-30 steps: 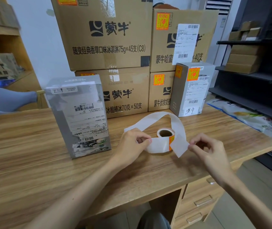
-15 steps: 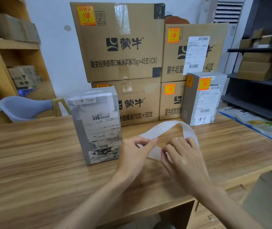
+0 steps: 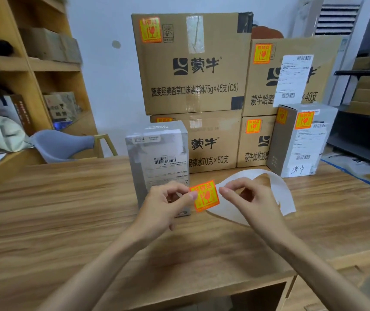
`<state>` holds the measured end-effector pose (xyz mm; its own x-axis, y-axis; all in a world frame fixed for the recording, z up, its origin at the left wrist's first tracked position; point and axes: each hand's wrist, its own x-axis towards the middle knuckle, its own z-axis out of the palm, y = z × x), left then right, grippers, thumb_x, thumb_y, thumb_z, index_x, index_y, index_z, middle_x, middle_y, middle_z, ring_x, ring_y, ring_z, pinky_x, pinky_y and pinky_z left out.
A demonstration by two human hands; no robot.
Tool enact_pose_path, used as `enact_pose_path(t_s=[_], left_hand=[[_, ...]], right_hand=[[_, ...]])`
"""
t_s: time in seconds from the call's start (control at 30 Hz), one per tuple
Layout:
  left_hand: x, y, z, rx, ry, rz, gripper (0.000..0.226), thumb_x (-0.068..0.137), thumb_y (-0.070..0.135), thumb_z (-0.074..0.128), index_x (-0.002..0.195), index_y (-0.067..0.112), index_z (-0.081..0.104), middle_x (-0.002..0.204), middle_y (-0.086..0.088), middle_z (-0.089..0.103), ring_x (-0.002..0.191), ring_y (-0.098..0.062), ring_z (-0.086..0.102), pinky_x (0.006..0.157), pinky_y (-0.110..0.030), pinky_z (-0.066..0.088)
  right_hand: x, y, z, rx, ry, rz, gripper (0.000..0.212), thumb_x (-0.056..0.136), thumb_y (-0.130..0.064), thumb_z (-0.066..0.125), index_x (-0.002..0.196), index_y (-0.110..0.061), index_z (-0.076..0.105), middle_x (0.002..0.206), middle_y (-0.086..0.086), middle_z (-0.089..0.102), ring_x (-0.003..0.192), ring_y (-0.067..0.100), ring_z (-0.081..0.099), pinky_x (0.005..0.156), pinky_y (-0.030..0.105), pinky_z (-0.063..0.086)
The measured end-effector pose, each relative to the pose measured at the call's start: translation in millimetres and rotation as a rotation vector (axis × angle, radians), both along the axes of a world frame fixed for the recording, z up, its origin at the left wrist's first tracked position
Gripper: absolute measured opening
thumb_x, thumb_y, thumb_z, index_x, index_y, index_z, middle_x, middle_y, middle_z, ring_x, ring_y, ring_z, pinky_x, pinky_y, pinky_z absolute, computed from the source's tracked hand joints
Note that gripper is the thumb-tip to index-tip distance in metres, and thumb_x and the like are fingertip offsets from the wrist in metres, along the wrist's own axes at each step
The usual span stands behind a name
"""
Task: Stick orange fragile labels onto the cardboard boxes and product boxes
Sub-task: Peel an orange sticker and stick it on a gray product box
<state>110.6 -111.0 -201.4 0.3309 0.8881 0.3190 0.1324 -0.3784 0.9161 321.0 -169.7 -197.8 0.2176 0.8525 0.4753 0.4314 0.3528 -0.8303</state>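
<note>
— What have the fingers got?
— My left hand [image 3: 168, 205] pinches the orange label [image 3: 204, 195] by its left edge. My right hand [image 3: 251, 203] pinches the white backing strip [image 3: 286, 196] just beside it.
— The box?
— The grey product box [image 3: 157, 153] stands behind, its lower front hidden by my left hand.

The sticker [image 3: 204, 195] is bright orange and yellow with red marks. The paper strip [image 3: 285, 194] is plain white. The big boxes [image 3: 193, 86] are brown with black writing. The small box [image 3: 154, 151] is grey, with black stripes on white. The counter [image 3: 67, 209] is light brown with wavy wood lines.
</note>
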Motion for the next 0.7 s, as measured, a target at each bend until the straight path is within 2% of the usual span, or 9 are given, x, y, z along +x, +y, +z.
enact_pose_path(t_s=[0.13,0.23,0.3,0.4,0.57,0.7], left_hand=[[-23,-4,11,0.083,0.016,-0.047,0.013,0.082,0.029,0.077,0.073,0.020,0.075,0.075,-0.024,0.056,0.041,-0.012,0.043,0.035,-0.023,0.037],[-39,-6,17,0.126,0.033,0.006,0.011,0.080,0.027,0.078,0.073,0.020,0.076,0.074,-0.006,0.062,0.043,-0.004,0.048,0.036,-0.023,0.038],[-50,-5,20,0.146,0.023,0.056,0.009,0.083,0.018,0.080,0.075,0.016,0.077,0.071,0.005,0.063,0.043,-0.002,0.050,0.038,-0.022,0.038],[-66,-3,28,0.174,0.002,0.128,0.003,0.084,0.011,0.079,0.081,0.011,0.078,0.071,0.009,0.064,0.047,0.001,0.052,0.044,-0.014,0.040],[-81,6,42,0.237,-0.071,0.306,0.005,0.085,0.019,0.080,0.087,0.014,0.079,0.069,0.002,0.066,0.045,-0.002,0.046,0.044,-0.020,0.040],[-81,18,50,0.319,-0.072,0.405,0.006,0.085,0.023,0.080,0.082,0.028,0.077,0.068,0.013,0.069,0.050,0.001,0.051,0.051,-0.015,0.040]], right_hand=[[-21,6,6,-0.077,0.139,0.197,0.005,0.086,-0.018,0.075,0.085,-0.013,0.075,0.073,-0.005,0.067,0.063,0.010,0.046,0.058,0.019,0.040],[-39,14,9,-0.057,0.144,0.268,0.010,0.084,-0.013,0.076,0.076,-0.011,0.071,0.066,-0.002,0.060,0.061,0.010,0.045,0.057,0.020,0.039],[-51,21,12,-0.031,0.125,0.293,0.013,0.084,-0.011,0.076,0.073,-0.012,0.069,0.065,0.003,0.061,0.063,0.012,0.046,0.058,0.025,0.038],[-68,32,20,0.010,0.105,0.315,0.013,0.085,-0.012,0.076,0.074,-0.013,0.069,0.065,0.007,0.060,0.061,0.011,0.046,0.057,0.026,0.037],[-92,53,46,0.127,0.012,0.253,0.011,0.086,-0.019,0.077,0.076,-0.017,0.072,0.071,0.005,0.067,0.062,0.007,0.051,0.060,0.028,0.043],[-107,65,57,0.194,-0.057,0.177,0.012,0.088,-0.022,0.076,0.076,-0.021,0.071,0.066,-0.002,0.063,0.063,0.005,0.050,0.058,0.026,0.042]])
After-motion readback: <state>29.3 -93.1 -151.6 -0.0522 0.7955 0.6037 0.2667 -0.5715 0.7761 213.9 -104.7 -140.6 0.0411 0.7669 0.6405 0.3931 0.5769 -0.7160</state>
